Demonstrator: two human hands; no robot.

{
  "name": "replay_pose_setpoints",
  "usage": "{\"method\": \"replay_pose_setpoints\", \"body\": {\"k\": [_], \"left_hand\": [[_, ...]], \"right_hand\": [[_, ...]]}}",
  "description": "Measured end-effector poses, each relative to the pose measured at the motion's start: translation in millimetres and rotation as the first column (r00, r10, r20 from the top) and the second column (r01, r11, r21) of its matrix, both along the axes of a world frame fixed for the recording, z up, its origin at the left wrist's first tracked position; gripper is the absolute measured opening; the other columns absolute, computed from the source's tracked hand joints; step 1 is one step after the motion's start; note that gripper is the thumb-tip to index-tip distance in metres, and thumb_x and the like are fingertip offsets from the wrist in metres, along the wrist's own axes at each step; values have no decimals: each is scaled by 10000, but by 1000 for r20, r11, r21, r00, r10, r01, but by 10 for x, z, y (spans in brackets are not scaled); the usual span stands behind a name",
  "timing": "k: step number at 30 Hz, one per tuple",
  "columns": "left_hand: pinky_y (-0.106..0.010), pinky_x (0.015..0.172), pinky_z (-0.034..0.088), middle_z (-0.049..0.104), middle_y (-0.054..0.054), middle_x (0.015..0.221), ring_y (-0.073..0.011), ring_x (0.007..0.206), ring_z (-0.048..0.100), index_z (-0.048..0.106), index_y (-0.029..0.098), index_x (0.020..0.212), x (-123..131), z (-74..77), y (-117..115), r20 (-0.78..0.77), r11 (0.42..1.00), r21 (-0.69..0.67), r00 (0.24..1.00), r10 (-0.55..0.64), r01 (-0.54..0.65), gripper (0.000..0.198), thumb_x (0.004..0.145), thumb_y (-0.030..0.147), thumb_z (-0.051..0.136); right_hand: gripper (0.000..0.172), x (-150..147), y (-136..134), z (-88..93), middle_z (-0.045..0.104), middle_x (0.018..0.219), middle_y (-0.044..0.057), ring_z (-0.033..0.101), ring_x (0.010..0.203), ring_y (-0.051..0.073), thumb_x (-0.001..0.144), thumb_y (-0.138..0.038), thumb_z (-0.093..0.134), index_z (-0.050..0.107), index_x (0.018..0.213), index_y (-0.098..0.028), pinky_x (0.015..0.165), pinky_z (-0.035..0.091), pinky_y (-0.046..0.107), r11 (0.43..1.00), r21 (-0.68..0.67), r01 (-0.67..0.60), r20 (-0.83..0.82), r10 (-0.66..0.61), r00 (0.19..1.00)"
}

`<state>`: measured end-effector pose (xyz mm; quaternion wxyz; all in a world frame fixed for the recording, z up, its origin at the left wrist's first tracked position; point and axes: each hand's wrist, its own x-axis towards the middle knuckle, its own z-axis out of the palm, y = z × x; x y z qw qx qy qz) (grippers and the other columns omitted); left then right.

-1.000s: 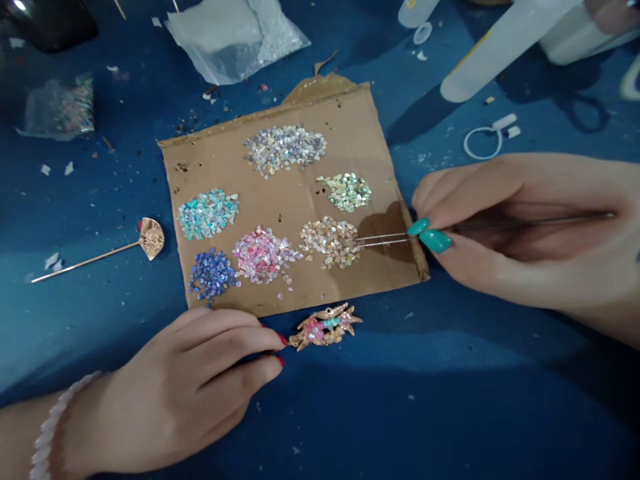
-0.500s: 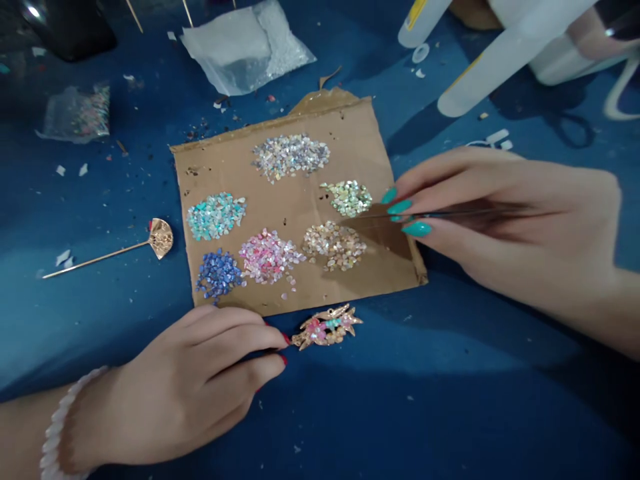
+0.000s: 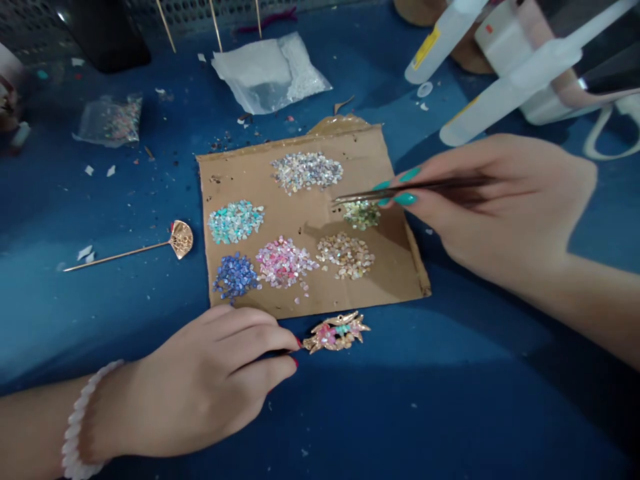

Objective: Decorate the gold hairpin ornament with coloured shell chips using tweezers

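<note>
Item, one gold ornament [image 3: 337,333] set with pink, turquoise and yellowish pieces: lying at the tips of the left hand [image 3: 215,380], just below the near edge of a cardboard sheet [image 3: 285,210]. Left thumb and fingers, red-nailed: nearly together, pinching the ornament's left end. Wrist: one pale beaded bracelet [image 3: 77,427]. Item, one pair of metal tweezers [image 3: 356,197]: gripped in the right hand [image 3: 505,200], green-nailed thumb and fingers closed on the shaft, points toward the left. Tips close together, over the cardboard beside the green chips [image 3: 363,215], partly covering them; whether they grip a chip is too small for me to tell. Remaining heaps on the sheet: silvery chips [image 3: 307,171] at the far side, turquoise chips [image 3: 235,221] at left, then blue chips [image 3: 235,275], pink chips [image 3: 285,261] and beige chips [image 3: 345,255] along the near side. Left of the sheet, on the blue tabletop [image 3: 360,420]: one gold fan-headed pin [image 3: 181,240].
</note>
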<state>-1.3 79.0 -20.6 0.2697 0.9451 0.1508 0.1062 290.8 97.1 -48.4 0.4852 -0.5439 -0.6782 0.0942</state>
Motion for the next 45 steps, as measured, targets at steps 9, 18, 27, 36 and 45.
{"method": "replay_pose_setpoints", "body": {"k": [9,18,27,36,45], "left_hand": [[-280,838,455,690,-13,1036,-147,967,598,633,179,994,11,-1,-21,1,1000,-25,1000,18,-18,227,941,101,427],[-282,852,446,681,-8,1068,-151,977,595,629,172,1014,-8,-3,-20,-13,1000,-24,1000,4,-5,226,938,94,431],[-286,830,426,687,-7,1058,-150,972,588,638,177,998,-3,-11,-27,-8,999,-36,1000,9,-9,229,952,118,422],[-287,850,408,666,-8,1074,-150,987,575,625,167,1005,-18,-9,-40,-15,999,-52,1000,15,-16,211,936,99,437],[-285,873,386,663,-7,1085,-153,1008,565,622,165,1017,-28,-8,-37,-11,998,-69,1000,2,-3,205,931,99,447]], "right_hand": [[60,-109,439,21,737,786,2,704,733,139,793,-223,712,686,837,-194,606,565,250,996,62,-66,76,61,995],[17,-93,382,-1,710,708,-17,673,594,89,819,-191,686,673,808,-189,478,539,193,983,16,-183,-59,184,981],[39,-64,356,-3,726,787,6,668,698,118,797,-193,703,687,818,-222,582,530,255,982,55,-182,115,175,978],[190,-93,364,-36,723,784,-6,692,699,84,724,-84,735,662,871,-178,610,580,169,985,51,-165,56,162,985],[91,-82,357,-50,703,763,13,650,636,101,776,-111,684,674,836,-179,492,511,207,979,102,-179,190,158,969]]}}
